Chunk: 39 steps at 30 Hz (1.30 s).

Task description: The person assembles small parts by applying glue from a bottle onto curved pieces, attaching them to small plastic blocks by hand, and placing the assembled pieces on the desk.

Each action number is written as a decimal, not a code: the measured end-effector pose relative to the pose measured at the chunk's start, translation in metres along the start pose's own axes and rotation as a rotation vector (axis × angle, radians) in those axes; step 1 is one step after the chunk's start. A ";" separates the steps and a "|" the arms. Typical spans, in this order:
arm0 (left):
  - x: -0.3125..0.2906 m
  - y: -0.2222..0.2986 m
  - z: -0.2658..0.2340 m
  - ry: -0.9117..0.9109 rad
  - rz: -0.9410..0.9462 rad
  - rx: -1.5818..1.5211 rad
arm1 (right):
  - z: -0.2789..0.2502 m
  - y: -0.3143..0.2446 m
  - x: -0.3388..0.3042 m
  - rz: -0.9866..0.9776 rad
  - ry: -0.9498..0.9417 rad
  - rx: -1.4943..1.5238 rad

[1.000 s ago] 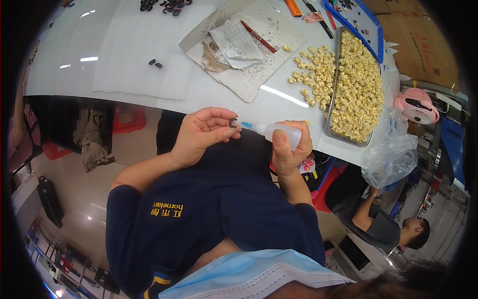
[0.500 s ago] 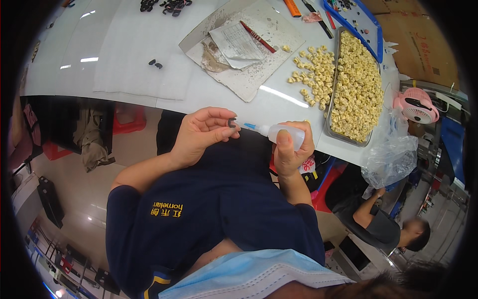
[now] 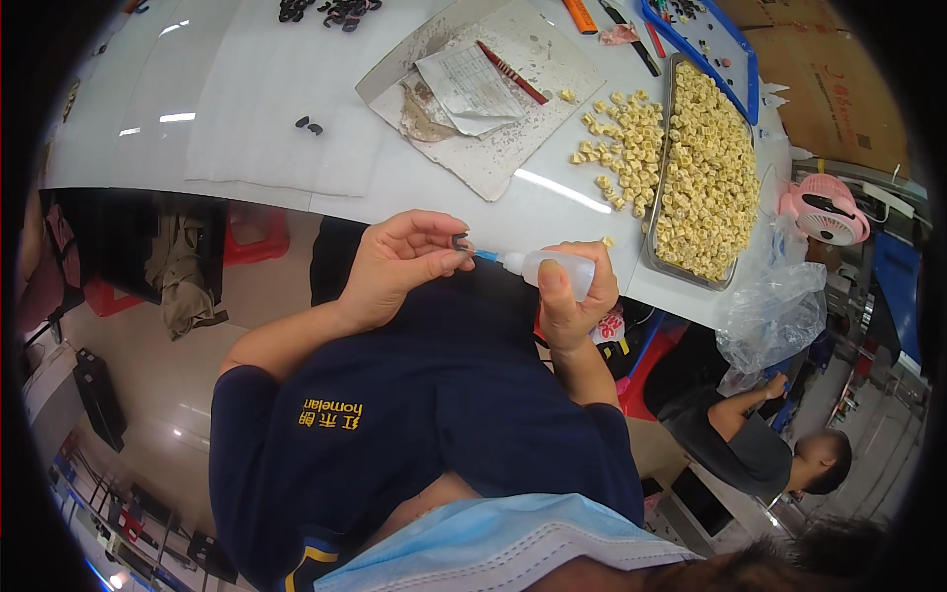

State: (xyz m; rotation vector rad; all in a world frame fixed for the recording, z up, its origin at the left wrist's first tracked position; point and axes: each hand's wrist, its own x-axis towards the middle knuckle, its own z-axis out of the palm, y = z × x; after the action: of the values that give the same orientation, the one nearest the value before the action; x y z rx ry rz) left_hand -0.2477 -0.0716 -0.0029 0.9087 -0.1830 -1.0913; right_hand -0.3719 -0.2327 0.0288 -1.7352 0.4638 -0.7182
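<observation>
My left hand [image 3: 402, 264] pinches a small dark curved piece [image 3: 460, 242] between thumb and fingers, just off the table's front edge. From the right, my right hand [image 3: 580, 296] grips a translucent white squeeze bottle [image 3: 533, 266] with a thin blue nozzle [image 3: 486, 255]. The nozzle's tip reaches the dark piece; whether it touches is too small to tell. One small yellow piece [image 3: 608, 242] shows just beyond my right hand's fingers.
A metal tray [image 3: 651, 242] heaped with small yellow pieces stands at right, with loose yellow pieces [image 3: 626, 148] beside it. A stained board [image 3: 538, 138] bears paper and a red pen. Dark pieces [image 3: 345, 14] lie far left. A clear plastic bag [image 3: 774, 316] hangs near a pink fan [image 3: 827, 209]. Another person [image 3: 760, 444] sits right.
My right hand has brought the bottle slightly left, its nozzle closer to the dark piece. My left hand stays nearly still. The other person's arm has shifted.
</observation>
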 end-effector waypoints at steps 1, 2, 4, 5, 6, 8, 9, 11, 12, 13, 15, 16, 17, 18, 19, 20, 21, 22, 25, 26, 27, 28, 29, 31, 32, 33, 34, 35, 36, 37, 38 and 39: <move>0.000 0.000 0.000 0.001 0.003 -0.002 | 0.000 0.000 0.000 0.000 0.000 0.000; 0.000 0.000 -0.001 0.001 0.003 -0.002 | 0.000 0.000 0.001 -0.004 0.001 -0.009; 0.000 0.000 -0.002 -0.005 0.016 -0.005 | 0.000 0.001 0.002 -0.009 0.001 -0.017; 0.001 0.001 -0.003 -0.005 0.017 -0.005 | 0.000 0.001 0.002 0.004 0.014 -0.012; 0.001 0.002 -0.003 -0.004 0.015 -0.009 | 0.000 0.000 0.003 0.017 0.026 -0.008; 0.001 0.003 -0.004 -0.004 0.013 -0.012 | -0.001 0.005 0.003 0.039 0.041 0.042; 0.001 0.003 -0.004 -0.003 0.006 -0.025 | -0.001 0.009 0.003 0.061 0.057 0.093; 0.003 0.004 -0.005 -0.007 -0.001 -0.037 | 0.000 0.020 0.006 0.060 0.116 0.143; 0.004 0.004 -0.007 -0.013 -0.001 -0.046 | 0.004 0.024 0.011 0.059 0.175 0.197; 0.005 0.004 -0.009 -0.020 0.000 -0.055 | 0.008 0.025 0.017 0.054 0.182 0.198; 0.006 0.004 -0.013 -0.010 -0.002 -0.060 | 0.022 0.023 0.034 0.274 0.177 0.239; 0.006 0.005 -0.013 -0.003 -0.010 -0.067 | 0.023 0.031 0.040 0.281 0.109 0.118; 0.005 0.006 -0.014 -0.025 -0.020 -0.061 | 0.025 0.040 0.046 0.290 0.041 -0.004; 0.005 0.006 -0.014 -0.009 -0.014 -0.064 | 0.032 0.038 0.054 0.344 0.048 -0.044; 0.006 0.007 -0.015 0.006 -0.007 -0.069 | 0.032 0.041 0.058 0.340 0.061 -0.050; 0.006 0.009 -0.015 -0.007 -0.009 -0.070 | 0.032 0.044 0.060 0.167 0.002 -0.301; 0.006 0.010 -0.016 0.001 -0.019 -0.063 | 0.032 0.045 0.063 -0.010 -0.069 -0.549; 0.006 0.011 -0.017 0.010 -0.029 -0.058 | 0.032 0.043 0.062 0.019 -0.089 -0.548; 0.007 0.009 -0.021 -0.010 -0.028 -0.069 | 0.017 0.045 0.062 -0.182 0.072 -0.567; 0.007 0.009 -0.021 -0.004 -0.022 -0.074 | 0.007 0.049 0.066 -0.234 0.108 -0.620; 0.006 0.010 -0.021 -0.008 -0.025 -0.071 | -0.006 0.050 0.071 -0.273 0.090 -0.696; 0.006 0.010 -0.021 -0.011 -0.027 -0.068 | -0.016 0.052 0.076 -0.314 0.070 -0.770; 0.006 0.009 -0.020 -0.007 -0.025 -0.069 | -0.021 0.052 0.077 -0.245 0.064 -0.773; 0.006 0.007 -0.018 0.000 -0.037 -0.066 | -0.023 0.048 0.080 -0.184 0.039 -0.780; 0.007 0.007 -0.017 0.002 -0.035 -0.064 | -0.024 0.046 0.081 -0.122 0.014 -0.785; 0.007 0.007 -0.015 0.004 -0.041 -0.056 | -0.024 0.049 0.081 -0.124 0.014 -0.780; 0.007 0.006 -0.012 0.005 -0.047 -0.048 | -0.025 0.053 0.081 -0.195 -0.015 -0.889; 0.008 0.006 -0.010 0.008 -0.046 -0.043 | -0.026 0.057 0.081 -0.266 -0.044 -0.997; 0.008 0.004 -0.009 0.000 -0.049 -0.048 | -0.027 0.060 0.080 -0.269 -0.045 -0.988; 0.008 0.004 -0.008 -0.009 -0.052 -0.053 | -0.028 0.063 0.079 -0.262 -0.049 -0.935; 0.008 0.005 -0.007 -0.004 -0.050 -0.047 | -0.029 0.064 0.079 -0.253 -0.053 -0.882; 0.007 0.006 -0.007 -0.008 -0.088 -0.067 | -0.025 0.056 0.078 -0.258 -0.061 -0.872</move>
State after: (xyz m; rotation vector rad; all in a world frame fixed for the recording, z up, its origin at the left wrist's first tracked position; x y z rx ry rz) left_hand -0.2364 -0.0727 -0.0047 0.8591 -0.1129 -1.1762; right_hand -0.3279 -0.3163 -0.0033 -2.6637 0.5616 -0.6841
